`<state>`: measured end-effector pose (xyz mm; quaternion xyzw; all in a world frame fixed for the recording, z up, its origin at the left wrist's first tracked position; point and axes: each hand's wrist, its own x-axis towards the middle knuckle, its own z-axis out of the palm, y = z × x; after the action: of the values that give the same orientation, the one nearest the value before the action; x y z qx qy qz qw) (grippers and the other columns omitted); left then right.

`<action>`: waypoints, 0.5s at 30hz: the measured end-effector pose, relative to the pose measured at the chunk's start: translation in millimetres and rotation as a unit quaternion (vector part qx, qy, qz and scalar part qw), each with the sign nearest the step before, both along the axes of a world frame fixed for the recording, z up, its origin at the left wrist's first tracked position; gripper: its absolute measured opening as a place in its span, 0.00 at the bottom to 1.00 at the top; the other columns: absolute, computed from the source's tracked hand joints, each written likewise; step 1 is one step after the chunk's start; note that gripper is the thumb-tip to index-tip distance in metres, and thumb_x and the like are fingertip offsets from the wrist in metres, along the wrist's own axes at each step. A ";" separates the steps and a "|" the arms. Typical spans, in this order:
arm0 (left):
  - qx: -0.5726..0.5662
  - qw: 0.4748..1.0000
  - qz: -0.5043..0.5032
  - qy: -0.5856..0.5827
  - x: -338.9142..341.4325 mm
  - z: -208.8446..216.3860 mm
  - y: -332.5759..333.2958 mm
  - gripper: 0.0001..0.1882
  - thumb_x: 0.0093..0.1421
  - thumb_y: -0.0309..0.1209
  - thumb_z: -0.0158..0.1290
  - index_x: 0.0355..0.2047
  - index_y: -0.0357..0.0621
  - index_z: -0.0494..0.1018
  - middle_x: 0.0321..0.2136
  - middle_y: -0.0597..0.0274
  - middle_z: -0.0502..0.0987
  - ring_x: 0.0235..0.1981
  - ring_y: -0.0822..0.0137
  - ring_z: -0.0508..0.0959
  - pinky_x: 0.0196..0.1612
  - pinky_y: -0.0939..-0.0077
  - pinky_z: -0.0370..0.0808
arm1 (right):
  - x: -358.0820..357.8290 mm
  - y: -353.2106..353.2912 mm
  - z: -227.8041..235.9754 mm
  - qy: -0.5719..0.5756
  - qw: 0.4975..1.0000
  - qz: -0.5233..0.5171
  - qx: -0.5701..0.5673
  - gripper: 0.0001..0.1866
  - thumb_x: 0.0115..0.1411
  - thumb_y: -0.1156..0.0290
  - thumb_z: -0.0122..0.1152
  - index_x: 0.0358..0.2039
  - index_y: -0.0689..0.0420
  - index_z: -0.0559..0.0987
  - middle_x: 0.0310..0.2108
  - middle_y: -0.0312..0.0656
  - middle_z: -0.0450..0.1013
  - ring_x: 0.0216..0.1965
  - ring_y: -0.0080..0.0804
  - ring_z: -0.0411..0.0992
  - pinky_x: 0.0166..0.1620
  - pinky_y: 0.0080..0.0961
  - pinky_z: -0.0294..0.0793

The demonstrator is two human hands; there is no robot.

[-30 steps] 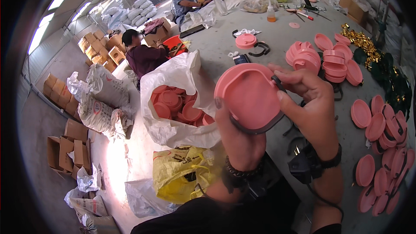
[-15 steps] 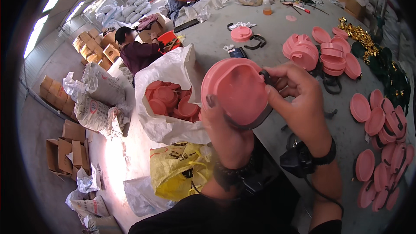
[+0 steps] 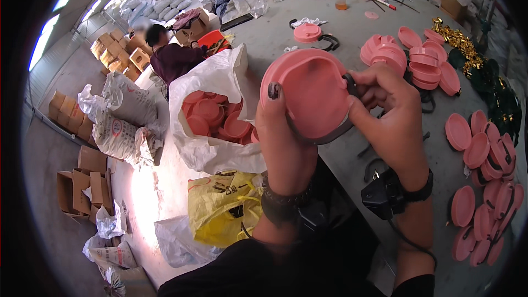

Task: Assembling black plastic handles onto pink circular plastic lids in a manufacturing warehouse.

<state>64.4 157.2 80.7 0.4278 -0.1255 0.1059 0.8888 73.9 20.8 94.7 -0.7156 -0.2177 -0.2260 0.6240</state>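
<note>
A round pink plastic lid is held up in front of me, its hollow face tilted toward me. My left hand is closed round its left and lower edge, thumb on the rim. Along the lid's lower right edge runs a dark band. At the upper right rim, the thumb and fingers of my right hand pinch the end of a black strip. Whether that strip and the band are one piece, I cannot tell. The left fingers are mostly hidden behind the lid.
Stacked pink lids and several strapped ones lie on the grey table at right. Left of my hands stands a white sack of pink parts, above a yellow bag. Two people work along the table's far left side.
The lid has risen slightly, and its hollow face shows more fully. Both hands have moved up with it, keeping their holds. The whole view has shifted a little.
</note>
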 end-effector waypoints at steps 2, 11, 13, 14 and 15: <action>-0.003 1.000 -0.014 -0.021 1.7 -0.1 -0.7 0.26 0.62 0.47 0.38 0.52 0.40 0.61 0.49 0.54 0.69 0.49 0.60 0.71 0.50 0.63 0.70 | 1.2 -0.6 -1.1 -0.004 1.000 -0.007 -0.003 0.10 0.46 0.82 0.57 0.33 0.65 0.74 0.25 0.37 0.68 0.23 0.19 0.70 0.27 0.15 0.69; 0.057 0.969 0.208 -0.122 -8.7 -2.9 -36.0 0.23 0.60 0.40 0.46 0.45 0.30 0.67 0.40 0.52 0.74 0.41 0.65 0.74 0.44 0.75 0.71 | 0.8 -6.6 1.3 0.084 0.995 -0.027 -0.039 0.14 0.46 0.78 0.59 0.36 0.64 0.73 0.28 0.39 0.70 0.24 0.20 0.70 0.26 0.15 0.68; 0.013 0.976 0.181 -0.119 -12.1 -1.9 -28.9 0.25 0.60 0.42 0.47 0.47 0.30 0.66 0.41 0.51 0.73 0.41 0.64 0.75 0.44 0.73 0.71 | 0.7 -14.1 13.1 0.120 0.990 0.072 -0.019 0.17 0.45 0.73 0.63 0.38 0.61 0.74 0.32 0.41 0.70 0.29 0.25 0.70 0.30 0.22 0.69; -0.013 0.985 0.150 -0.082 -10.9 -2.4 -25.7 0.26 0.60 0.43 0.46 0.48 0.31 0.65 0.42 0.51 0.73 0.42 0.63 0.75 0.45 0.72 0.71 | 0.5 -16.0 13.5 0.123 0.990 0.067 -0.024 0.17 0.45 0.73 0.63 0.38 0.61 0.74 0.32 0.41 0.70 0.29 0.25 0.70 0.30 0.22 0.69; -0.037 0.991 0.121 -0.048 -10.9 0.1 -21.1 0.27 0.60 0.45 0.45 0.49 0.32 0.64 0.43 0.52 0.72 0.43 0.63 0.74 0.46 0.70 0.71 | -1.2 -15.9 16.7 -0.042 0.993 0.020 -0.104 0.17 0.45 0.71 0.63 0.38 0.61 0.74 0.32 0.39 0.70 0.32 0.26 0.69 0.36 0.23 0.67</action>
<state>53.5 136.1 80.9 0.4007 -0.1108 0.2377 0.8778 72.8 4.8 111.4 -0.7622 -0.2804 -0.2195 0.5406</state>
